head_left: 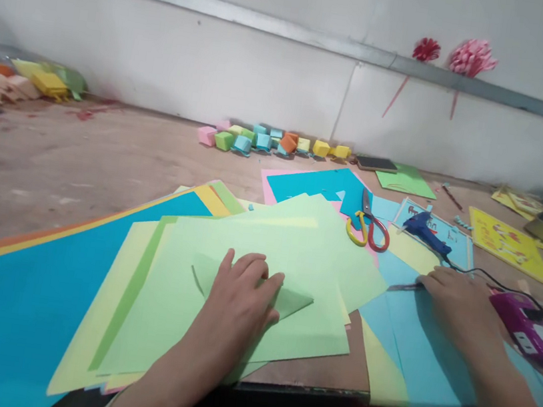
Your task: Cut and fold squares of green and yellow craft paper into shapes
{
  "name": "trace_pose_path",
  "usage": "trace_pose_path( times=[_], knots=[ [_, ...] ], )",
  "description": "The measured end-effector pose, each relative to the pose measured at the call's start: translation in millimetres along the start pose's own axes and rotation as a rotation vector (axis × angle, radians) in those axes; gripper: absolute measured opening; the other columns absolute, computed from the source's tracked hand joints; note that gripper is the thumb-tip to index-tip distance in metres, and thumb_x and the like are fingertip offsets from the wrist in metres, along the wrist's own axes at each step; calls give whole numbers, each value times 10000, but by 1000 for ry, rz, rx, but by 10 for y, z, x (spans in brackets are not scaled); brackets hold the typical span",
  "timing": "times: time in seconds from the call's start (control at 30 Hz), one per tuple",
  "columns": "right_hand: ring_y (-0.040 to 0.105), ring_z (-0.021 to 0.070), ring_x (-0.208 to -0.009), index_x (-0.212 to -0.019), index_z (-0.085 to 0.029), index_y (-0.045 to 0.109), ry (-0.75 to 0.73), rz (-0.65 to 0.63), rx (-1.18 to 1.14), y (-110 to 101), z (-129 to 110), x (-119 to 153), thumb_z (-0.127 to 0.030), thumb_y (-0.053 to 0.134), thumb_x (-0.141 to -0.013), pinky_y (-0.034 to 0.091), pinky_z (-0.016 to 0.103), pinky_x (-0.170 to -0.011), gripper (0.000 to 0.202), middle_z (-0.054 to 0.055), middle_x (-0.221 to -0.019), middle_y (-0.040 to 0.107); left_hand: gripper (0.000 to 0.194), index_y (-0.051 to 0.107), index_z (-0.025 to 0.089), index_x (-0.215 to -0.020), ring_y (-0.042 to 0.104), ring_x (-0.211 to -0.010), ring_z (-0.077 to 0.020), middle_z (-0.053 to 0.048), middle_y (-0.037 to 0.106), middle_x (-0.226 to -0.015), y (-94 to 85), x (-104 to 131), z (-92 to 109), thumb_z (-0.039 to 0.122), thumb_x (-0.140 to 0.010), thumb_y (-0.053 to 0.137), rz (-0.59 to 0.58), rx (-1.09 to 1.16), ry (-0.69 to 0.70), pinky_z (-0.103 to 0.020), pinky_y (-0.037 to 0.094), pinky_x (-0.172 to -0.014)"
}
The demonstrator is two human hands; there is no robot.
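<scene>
at the lower center, the left hand [240, 300], fingers slightly apart, rests on the folded paper [292, 299] atop green sheets [163, 289]. at the right, the right hand [458, 311] touches a thin dark tool [405, 287]; whether its fingers clamp it, i cannot tell. small paper boxes [263, 142] line the upper center, contents hidden. scissors [364, 220] and a glue gun [426, 232] lie right of center.
</scene>
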State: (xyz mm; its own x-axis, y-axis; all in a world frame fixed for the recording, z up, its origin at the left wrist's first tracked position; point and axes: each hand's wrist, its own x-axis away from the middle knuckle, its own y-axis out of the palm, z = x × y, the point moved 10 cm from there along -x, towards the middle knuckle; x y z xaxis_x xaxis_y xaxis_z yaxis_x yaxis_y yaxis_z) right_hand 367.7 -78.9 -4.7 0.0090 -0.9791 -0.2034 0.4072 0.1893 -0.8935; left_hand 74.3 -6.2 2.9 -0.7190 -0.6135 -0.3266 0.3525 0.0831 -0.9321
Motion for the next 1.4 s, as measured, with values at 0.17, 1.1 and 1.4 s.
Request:
trace_pose_path(
  times=[0.17,1.1,1.4],
  knots=[
    [614,281,-960,-773,-177,655,-30,110,-20,-190,-153,-27,-9,434,-813,391,417,-817,280,98,-851,713,254,635,192,-907,509,-1033,-266,-37,551,-884,-97,-6,92,56,-692,650,79,40,38,-671,261,-1063],
    [502,219,-756,-833,-144,659,-252,179,-364,-735,-1389,-215,-27,540,-755,367,319,-672,184,73,-743,574,327,639,218,-1137,403,-1313,-327,-86,608,-1149,52,-136,17,90,-847,557,-31,87,150,-625,281,-1110],
    [510,193,-778,-1119,-173,643,-355,236,-484,-736,-1509,-125,-107,437,-934,391,304,-661,285,77,-842,584,399,488,230,-1358,289,-1416,-310,-118,382,-1507,426,6,86,239,-962,447,-330,163,145,-516,317,-1126]
  ],
)
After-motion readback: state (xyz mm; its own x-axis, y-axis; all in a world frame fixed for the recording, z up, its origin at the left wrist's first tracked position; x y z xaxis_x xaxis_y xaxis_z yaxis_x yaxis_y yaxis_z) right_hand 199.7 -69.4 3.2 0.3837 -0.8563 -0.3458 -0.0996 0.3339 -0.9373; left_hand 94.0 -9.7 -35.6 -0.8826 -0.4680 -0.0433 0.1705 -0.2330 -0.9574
